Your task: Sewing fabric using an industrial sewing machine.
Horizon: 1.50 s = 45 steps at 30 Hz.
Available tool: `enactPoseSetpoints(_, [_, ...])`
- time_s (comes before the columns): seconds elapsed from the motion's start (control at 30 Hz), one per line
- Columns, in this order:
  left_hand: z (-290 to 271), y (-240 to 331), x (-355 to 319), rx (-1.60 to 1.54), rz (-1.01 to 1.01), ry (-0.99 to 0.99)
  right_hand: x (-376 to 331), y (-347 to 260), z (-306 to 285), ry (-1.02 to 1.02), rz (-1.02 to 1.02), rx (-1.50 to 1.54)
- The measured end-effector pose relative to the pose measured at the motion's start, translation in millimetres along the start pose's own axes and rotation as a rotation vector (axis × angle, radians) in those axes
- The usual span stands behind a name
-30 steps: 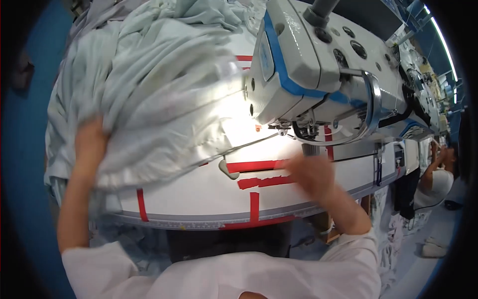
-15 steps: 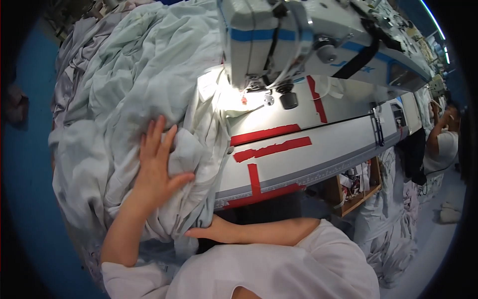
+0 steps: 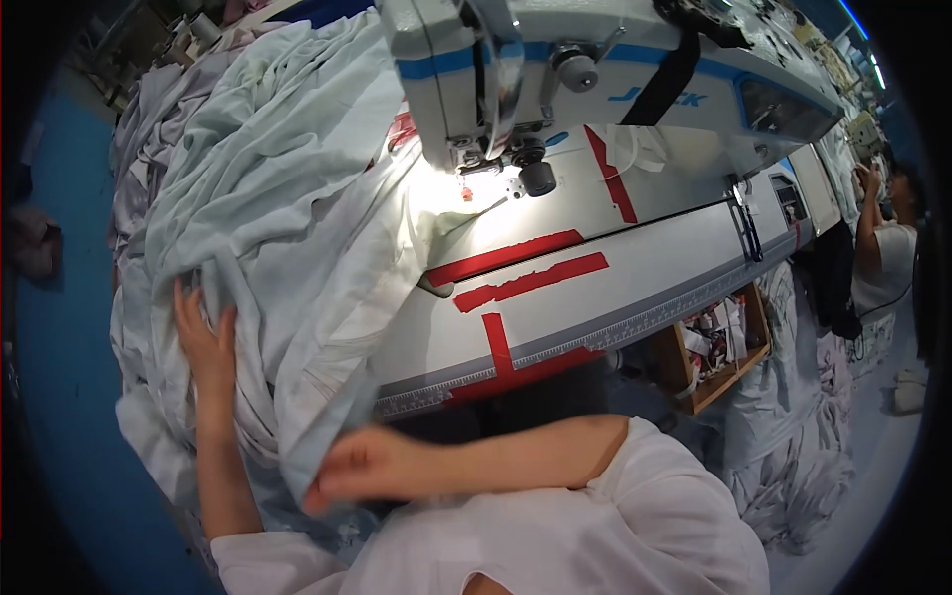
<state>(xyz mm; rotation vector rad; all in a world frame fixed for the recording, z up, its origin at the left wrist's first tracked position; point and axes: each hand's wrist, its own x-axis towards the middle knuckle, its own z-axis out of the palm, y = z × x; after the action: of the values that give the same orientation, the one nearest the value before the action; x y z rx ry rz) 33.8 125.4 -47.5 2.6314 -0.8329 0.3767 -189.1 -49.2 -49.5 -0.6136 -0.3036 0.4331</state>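
Note:
A big heap of pale grey-green cloth (image 3: 268, 188) covers the left side of the sewing table. My left hand (image 3: 205, 337) lies on the heap's near left part, fingers spread and sunk a little into the folds. Lower down, my right hand (image 3: 362, 464) is closed on the near edge of the cloth, slightly smeared by motion. A flap of the fabric stretches up from it toward the lit needle area of the sewing machine (image 3: 496, 79). Where the cloth meets the needle plate, its edge runs just left of the presser foot.
Strips of red tape (image 3: 531, 283) mark the white machine bed, and a ruler (image 3: 555, 359) runs along its front edge. A wooden drawer (image 3: 719, 347) with scraps hangs below on the right. Further right are more heaped cloth (image 3: 783, 456) and another person (image 3: 888, 243).
My left hand has slid left and slightly down over the heap. My right hand has moved left and down, drawing the cloth's near edge out. The view has shifted a little.

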Motion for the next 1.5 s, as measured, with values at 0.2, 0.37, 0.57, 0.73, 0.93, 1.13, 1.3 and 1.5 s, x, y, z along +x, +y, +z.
enactPoseSetpoints(0.2, [8, 85, 15, -0.155, 0.275, -0.073, 0, 25, -3, 0.445, 0.047, 0.013])
enactPoseSetpoints(0.37, [21, 67, 10, -0.089, 0.253, -0.076, 2, 3, 2, 0.589, 0.013, 0.098])
enactPoseSetpoints(0.57, [28, 71, 7, -0.136, 0.356, -0.031, 34, 2, -6, 0.745, 0.184, 0.016])
enactPoseSetpoints(0.73, [19, 56, -12, -0.177, 0.241, -0.081, -25, -2, -21, 0.632, -0.225, -0.304])
enactPoseSetpoints(0.93, [4, 41, -12, -0.084, 0.266, -0.072, -107, -24, -12, 0.657, -0.086, -0.44])
enactPoseSetpoints(1.13, [-24, -30, -17, 0.313, 0.008, 0.001, -163, -30, 2, 0.642, 0.272, -0.416])
enactPoseSetpoints(1.3, [12, 161, 13, -0.448, 0.48, -0.028, -186, 22, -15, 0.699, 0.273, -0.422])
enactPoseSetpoints(1.5, [83, 219, 37, -0.202, 0.878, -0.187, -190, 19, -16, 0.577, 0.179, -0.626])
